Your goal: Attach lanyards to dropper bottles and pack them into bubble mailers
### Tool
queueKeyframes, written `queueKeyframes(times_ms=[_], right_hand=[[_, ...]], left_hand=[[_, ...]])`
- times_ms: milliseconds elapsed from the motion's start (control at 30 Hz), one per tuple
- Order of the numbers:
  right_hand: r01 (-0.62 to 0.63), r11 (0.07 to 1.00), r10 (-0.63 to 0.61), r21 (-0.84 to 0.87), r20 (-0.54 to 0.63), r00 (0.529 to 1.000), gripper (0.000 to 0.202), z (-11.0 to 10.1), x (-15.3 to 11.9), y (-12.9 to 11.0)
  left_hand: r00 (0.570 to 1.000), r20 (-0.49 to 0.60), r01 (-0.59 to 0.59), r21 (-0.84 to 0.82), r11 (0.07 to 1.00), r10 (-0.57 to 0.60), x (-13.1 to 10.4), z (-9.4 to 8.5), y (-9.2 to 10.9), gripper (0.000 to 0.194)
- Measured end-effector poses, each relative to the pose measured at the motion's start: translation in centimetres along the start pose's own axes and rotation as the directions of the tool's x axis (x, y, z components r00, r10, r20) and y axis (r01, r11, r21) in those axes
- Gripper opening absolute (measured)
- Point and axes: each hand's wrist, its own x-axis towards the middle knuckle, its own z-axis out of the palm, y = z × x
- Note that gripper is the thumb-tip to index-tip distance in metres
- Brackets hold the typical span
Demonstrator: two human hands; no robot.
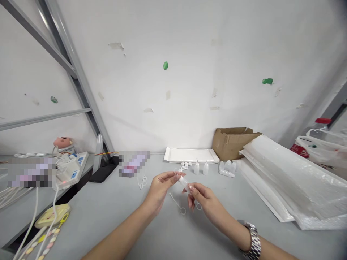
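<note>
A small translucent plastic squeeze bottle (184, 183) is held tilted above the grey table. My right hand (200, 193) is closed around its body. At the bottle's upper end, my left hand (162, 186) pinches the tip; a thin clear loop shows by those fingertips, and the exact part gripped is partly hidden. Below the hands lies a white ring strap (182, 209), with another ring (199, 206) just under my right hand. More ring straps (142, 182) lie to the left. Two upright bottles (196, 168) with nozzle tops stand beyond, beside several white caps (184, 165).
More bottles without visible caps (227, 169) are grouped at the right. Behind stand a cardboard box (230, 142) and a flat white package (189, 155). Bubble-wrap sheets (303, 184) cover the right side. A power strip (72, 169), cables and a black phone-like slab (104, 173) lie left.
</note>
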Motion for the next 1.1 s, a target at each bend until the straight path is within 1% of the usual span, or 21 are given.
queueKeyframes(times_ms=[100, 133, 167, 200, 233, 267, 300, 333, 433, 500, 600, 700, 800, 867, 900, 933, 967, 1000, 1033, 1067, 1100], right_hand=[[-0.001, 0.991, 0.002, -0.131, 0.004, 1.0, 0.044, -0.3, 0.1, -0.3], [0.011, 0.972, -0.013, -0.233, -0.009, 1.0, 0.044, -0.7, 0.2, -0.5], [0.024, 0.919, -0.044, -0.394, -0.041, 0.998, 0.042, -1.4, 0.3, -0.7], [0.027, 0.824, -0.088, -0.566, -0.081, 0.993, 0.04, -2.3, 0.5, -0.9], [0.003, 0.664, -0.154, -0.748, -0.133, 0.979, 0.035, -3.5, 0.8, -1.1], [-0.086, 0.416, -0.225, -0.905, -0.194, 0.955, 0.031, -4.7, 1.1, -1.1], [-0.162, 0.333, -0.244, -0.929, -0.251, 0.937, 0.028, -6.1, 1.4, -1.0], [-0.231, 0.284, -0.25, -0.931, -0.304, 0.919, 0.027, -7.4, 1.6, -0.8], [-0.378, 0.14, -0.223, -0.915, -0.402, 0.888, 0.022, -10.7, 2.2, 0.4], [-0.408, 0.069, -0.188, -0.91, -0.413, 0.891, 0.019, -11.8, 2.4, 1.3], [-0.398, 0.007, -0.14, -0.917, -0.395, 0.908, 0.017, -12.1, 2.5, 2.1], [-0.375, -0.002, -0.102, -0.927, -0.373, 0.922, 0.016, -11.8, 2.6, 2.3], [-0.36, 0.045, -0.076, -0.932, -0.362, 0.929, 0.014, -11.6, 2.5, 2.0], [-0.358, 0.104, -0.066, -0.928, -0.366, 0.928, 0.012, -11.5, 2.4, 1.5], [-0.36, 0.143, -0.062, -0.922, -0.371, 0.926, 0.012, -11.5, 2.4, 1.1], [-0.361, 0.184, -0.058, -0.914, -0.377, 0.925, 0.011, -11.4, 2.3, 0.6], [-0.359, 0.218, -0.055, -0.908, -0.378, 0.924, 0.011, -11.3, 2.2, 0.1], [-0.346, 0.271, -0.053, -0.898, -0.373, 0.926, 0.011, -11.1, 2.1, -0.5], [-0.318, 0.357, -0.048, -0.879, -0.357, 0.933, 0.012, -10.8, 1.9, -1.1], [-0.269, 0.47, -0.043, -0.841, -0.327, 0.944, 0.013, -10.5, 1.8, -1.7], [-0.2, 0.621, -0.038, -0.758, -0.283, 0.958, 0.014, -10.0, 1.6, -2.1]], left_hand=[[1.0, 0.003, 0.001, 0.075, 0.997, -0.002, 0.1, -0.1, 0.4, 0.02], [1.0, -0.024, -0.013, 0.111, 0.994, 0.016, 0.3, -0.4, 0.6, 0.021], [0.996, -0.072, -0.033, 0.175, 0.984, 0.046, 0.5, -0.8, 0.9, 0.022], [0.988, -0.132, -0.048, 0.255, 0.966, 0.084, 0.9, -1.4, 1.1, 0.024], [0.971, -0.2, -0.054, 0.356, 0.933, 0.132, 1.3, -2.2, 1.3, 0.024], [0.946, -0.257, -0.051, 0.478, 0.877, 0.196, 1.7, -3.0, 1.4, 0.023], [0.931, -0.29, -0.036, 0.529, 0.848, 0.22, 2.2, -3.8, 1.3, 0.022], [0.924, -0.309, -0.018, 0.558, 0.83, 0.227, 2.7, -4.5, 1.2, 0.021], [0.93, -0.303, 0.014, 0.594, 0.804, 0.207, 3.8, -5.7, 0.2, 0.017], [0.941, -0.276, 0.01, 0.599, 0.801, 0.194, 4.3, -5.7, -0.7, 0.016], [0.952, -0.244, -0.002, 0.595, 0.804, 0.183, 4.7, -5.1, -1.5, 0.015], [0.962, -0.218, -0.008, 0.585, 0.811, 0.166, 4.5, -4.8, -1.5, 0.021], [0.968, -0.192, -0.023, 0.58, 0.814, 0.164, 3.9, -4.8, -0.6, 0.038], [0.948, -0.207, -0.072, 0.6, 0.797, 0.241, 3.1, -4.7, 0.5, 0.046], [0.923, -0.224, -0.112, 0.623, 0.774, 0.314, 2.7, -4.5, 1.2, 0.046], [0.888, -0.228, -0.168, 0.649, 0.742, 0.4, 2.2, -4.3, 1.8, 0.042], [0.864, -0.211, -0.208, 0.678, 0.705, 0.457, 1.7, -4.1, 2.4, 0.035], [0.875, -0.153, -0.233, 0.698, 0.677, 0.459, 1.2, -3.8, 2.8, 0.029], [0.92, -0.044, -0.248, 0.706, 0.663, 0.39, 0.8, -3.5, 2.9, 0.025], [0.962, 0.095, -0.247, 0.71, 0.66, 0.258, 0.4, -3.2, 2.9, 0.024], [0.971, 0.217, -0.229, 0.718, 0.657, 0.101, 0.1, -3.0, 2.6, 0.027]])
